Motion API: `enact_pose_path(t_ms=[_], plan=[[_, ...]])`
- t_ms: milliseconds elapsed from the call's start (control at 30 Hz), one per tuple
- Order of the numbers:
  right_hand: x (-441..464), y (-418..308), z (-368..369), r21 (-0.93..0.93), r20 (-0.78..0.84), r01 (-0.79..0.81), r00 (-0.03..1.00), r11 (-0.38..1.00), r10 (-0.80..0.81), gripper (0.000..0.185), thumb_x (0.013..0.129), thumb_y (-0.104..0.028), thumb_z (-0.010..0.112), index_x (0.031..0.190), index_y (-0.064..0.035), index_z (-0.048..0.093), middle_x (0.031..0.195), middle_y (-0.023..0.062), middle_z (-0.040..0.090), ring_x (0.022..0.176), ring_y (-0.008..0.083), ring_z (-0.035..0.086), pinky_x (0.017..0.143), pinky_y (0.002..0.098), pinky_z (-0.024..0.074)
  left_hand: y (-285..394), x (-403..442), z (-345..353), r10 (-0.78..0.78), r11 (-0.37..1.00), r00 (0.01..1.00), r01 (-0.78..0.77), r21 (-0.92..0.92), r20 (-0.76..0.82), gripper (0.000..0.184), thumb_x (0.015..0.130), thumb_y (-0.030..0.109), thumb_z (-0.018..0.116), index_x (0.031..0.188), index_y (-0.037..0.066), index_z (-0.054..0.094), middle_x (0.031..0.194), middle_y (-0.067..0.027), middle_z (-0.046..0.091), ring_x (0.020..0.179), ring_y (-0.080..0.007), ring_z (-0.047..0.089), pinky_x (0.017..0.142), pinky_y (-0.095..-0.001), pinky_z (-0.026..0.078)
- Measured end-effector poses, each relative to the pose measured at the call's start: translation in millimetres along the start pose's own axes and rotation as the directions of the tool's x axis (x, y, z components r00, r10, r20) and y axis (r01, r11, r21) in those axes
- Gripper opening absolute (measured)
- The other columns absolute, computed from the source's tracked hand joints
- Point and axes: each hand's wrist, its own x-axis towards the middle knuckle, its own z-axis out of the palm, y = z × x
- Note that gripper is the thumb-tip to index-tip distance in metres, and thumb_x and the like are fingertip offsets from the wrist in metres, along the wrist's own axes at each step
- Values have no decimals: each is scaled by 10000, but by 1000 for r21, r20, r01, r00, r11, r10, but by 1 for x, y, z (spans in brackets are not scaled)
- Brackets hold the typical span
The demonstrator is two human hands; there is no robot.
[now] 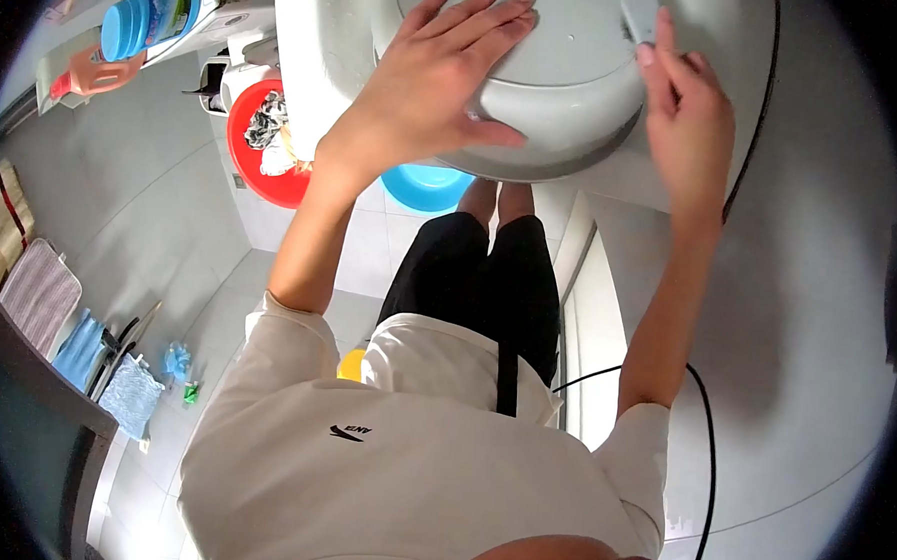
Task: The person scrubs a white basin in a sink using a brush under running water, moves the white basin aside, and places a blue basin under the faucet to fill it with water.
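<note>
A white rounded washbasin (566, 120) bulges from the counter at the top of the view, with small drops on its pale grey inner surface. Across its left rim lies my left hand (448, 70), palm down, fingers stretched out and thumb apart; it holds nothing. At the basin's right edge my right hand (688, 105) grips a small white brush (639, 16), its greyish bristle side turned toward the rim. My thumb and index finger press on the brush, while its lower part is hidden by the hand.
Below the basin are a blue tub (428, 187) and a red tub (272, 187) with cloth inside. A blue-lidded container (149, 22) and a pink bottle (99, 71) stand upper left. Towels (42, 297) hang at left. A black cable (711, 462) runs at right.
</note>
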Motion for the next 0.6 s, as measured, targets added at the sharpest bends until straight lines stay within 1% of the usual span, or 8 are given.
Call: enact_pose_path(t_ms=[33, 100, 200, 300, 333, 467, 533, 600], plan=[[-6, -6, 0, 2, -4, 0, 1000, 1000, 0, 447, 945, -138, 676, 1385, -167, 605, 766, 95, 475, 618, 154, 453, 594, 284, 421, 0, 2, -1, -7, 1000, 1000, 7, -21, -10, 936, 711, 390, 834, 1462, -2, 437, 1505, -169, 455, 1447, -353, 370, 1190, -533, 268], [-32, -26, -1, 72, 102, 73, 992, 995, -80, 468, 927, -222, 689, 1387, -216, 605, 905, 116, 632, 779, 319, 692, 704, 429, 556, -3, 0, -4, -13, 998, 1000, 13, -62, -8, 937, 708, 392, 836, 1461, 1, 439, 1503, -164, 459, 1449, -346, 369, 1193, -526, 266], [-47, -62, 0, 71, 196, 4, 980, 997, -18, 458, 934, -213, 674, 1386, -219, 605, 969, 138, 648, 873, 326, 698, 743, 439, 552, -4, -1, -5, -24, 995, 1000, 24, -102, 0, 942, 702, 398, 839, 1462, 7, 442, 1501, -155, 464, 1453, -333, 366, 1199, -515, 262], [-26, -40, -3, -49, 120, 62, 991, 997, -56, 416, 957, -232, 642, 1371, -197, 614, 941, 128, 647, 838, 327, 691, 727, 443, 548, -6, -1, -7, -11, 998, 1000, 11, -59, 10, 939, 706, 395, 838, 1464, 9, 441, 1504, -150, 462, 1457, -326, 362, 1202, -511, 258], [-18, -30, -4, -39, 52, 21, 998, 999, -19, 386, 993, -242, 619, 1374, -184, 612, 836, 98, 545, 653, 217, 516, 639, 317, 460, -7, -3, -8, 1, 1000, 1000, 0, -27, 19, 932, 711, 389, 836, 1465, 9, 441, 1507, -149, 458, 1459, -324, 359, 1203, -511, 256], [-8, -18, -2, -147, 35, 87, 996, 985, -83, 422, 975, -204, 646, 1394, -198, 595, 837, 98, 547, 633, 233, 538, 638, 354, 493, -14, -4, -5, -8, 995, 1000, 10, -102, 21, 951, 707, 418, 835, 1464, -1, 440, 1513, -160, 445, 1450, -377, 358, 1191, -559, 255], [-36, -49, 2, -95, 76, 111, 992, 989, -104, 426, 968, -223, 639, 1391, -198, 594, 879, 118, 586, 703, 288, 604, 670, 398, 519, -29, -12, 10, 40, 995, 994, -49, -87, -103, 960, 575, 417, 885, 1406, 91, 533, 1501, -59, 502, 1444, -289, 394, 1207, -490, 277], [-46, -70, 3, -18, 174, 43, 984, 999, -40, 452, 959, -255, 639, 1406, -225, 583, 944, 136, 639, 797, 341, 673, 722, 446, 546, -34, -12, 10, 37, 992, 995, -47, -118, -92, 958, 575, 399, 882, 1419, 114, 529, 1510, -32, 495, 1455, -268, 379, 1215, -486, 263]])
